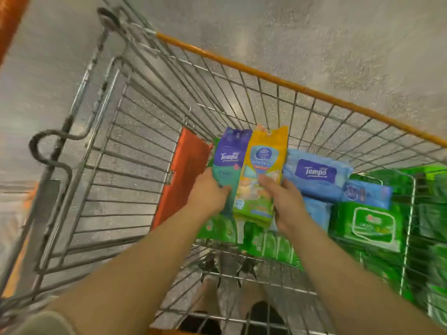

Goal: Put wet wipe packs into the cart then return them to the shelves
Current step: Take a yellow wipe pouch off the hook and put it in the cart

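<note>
Over on the left the cart (pixel 135 151) is mostly bare wire, with an orange flap (pixel 186 175) hanging at the inner corner and concrete floor (pixel 314 44) showing through. Next along, the person's left hand (pixel 208 192) has its fingers curled round the lower half of a purple Tempo pack (pixel 229 160), which it holds upright above the pile. Right beside that, touching it edge to edge, the right hand (pixel 283 199) grips a yellow pack (pixel 263 175) the same way, thumb across the front.

Further right, a blue Tempo pack (pixel 316 175) lies on top of the heap with a smaller blue pack (pixel 367 194) just beside it, and green packs (pixel 370 228) fill the rest of the basket bottom. The frame's pretty smeared at that end, so it's hard to say how many greens there are.

Whether the two packs are going in or coming out isn't clear from this view. Either way, the person should keep each pack pinched low and firm, since they're soft and floppy and the tops will sag. If loading, it's better to set them flat on the pile than to drop them, so nothing slides into the empty left side. If returning them to the shelves, lifting straight up clears the orange rim (pixel 266 76) without snagging wire. One pack per hand is the sensible load.
</note>
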### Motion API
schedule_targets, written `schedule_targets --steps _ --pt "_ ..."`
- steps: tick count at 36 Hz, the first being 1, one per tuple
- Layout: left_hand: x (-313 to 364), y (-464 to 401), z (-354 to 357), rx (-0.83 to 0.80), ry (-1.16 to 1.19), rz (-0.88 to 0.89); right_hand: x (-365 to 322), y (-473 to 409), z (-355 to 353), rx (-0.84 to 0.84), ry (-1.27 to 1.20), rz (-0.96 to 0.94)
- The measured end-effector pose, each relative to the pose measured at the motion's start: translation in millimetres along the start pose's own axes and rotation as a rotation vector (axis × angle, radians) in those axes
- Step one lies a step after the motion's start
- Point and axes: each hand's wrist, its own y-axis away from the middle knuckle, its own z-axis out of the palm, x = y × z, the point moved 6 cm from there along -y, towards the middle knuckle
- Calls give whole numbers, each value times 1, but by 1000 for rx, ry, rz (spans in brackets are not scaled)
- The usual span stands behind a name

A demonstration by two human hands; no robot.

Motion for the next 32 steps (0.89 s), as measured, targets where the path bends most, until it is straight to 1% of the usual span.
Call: schedule_targets --steps 4,6,9,13,19,23,28,32 --pt "-5 -5 6 21 -22 1 5 -12 -9 48 108 -13" --pt "-7 -6 9 47 -39 15 3 -13 -11 91 269 -60" --pt "-6 -2 17 49 -87 18 -9 -4 -16 220 511 -180" --pt "-7 1 26 84 -137 24 -11 -2 -20 284 597 -231" --pt "-5 3 29 103 -192 27 -11 -6 -23 283 624 -162" --pt "0 10 26 123 -194 24 -15 0 -22 228 661 -153" --pt "9 30 19 153 -235 49 -25 25 -23 117 823 -147" --pt "26 53 8 168 -229 128 -45 55 -27 119 937 -195"
